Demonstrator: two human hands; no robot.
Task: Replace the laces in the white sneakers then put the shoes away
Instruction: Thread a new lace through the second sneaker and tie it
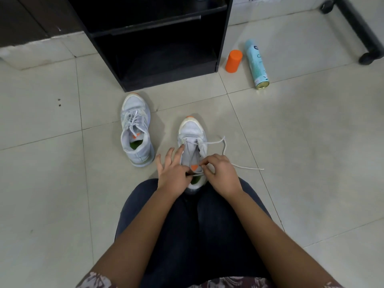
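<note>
**Both grips brought together low in front of the body, one lace held between them**

The left forearm (135, 229) and the right forearm (276, 231) are bare. They are extended forward and down from the lower corners of the view and converge towards the centre line. Both wrists are held nearly straight, and the backs of both grips face upward. On the left grip (172, 173), three fingers (171, 152) are spread and pointed forward, and the thumb side is turned inward, where the lace (247, 167) appears to be pinched. The right grip (221, 173) is set just beside the left. Its fingers are curled, and the lace is pinched between thumb and forefinger at the inner edge. A narrow gap is left between the two grips.
</note>
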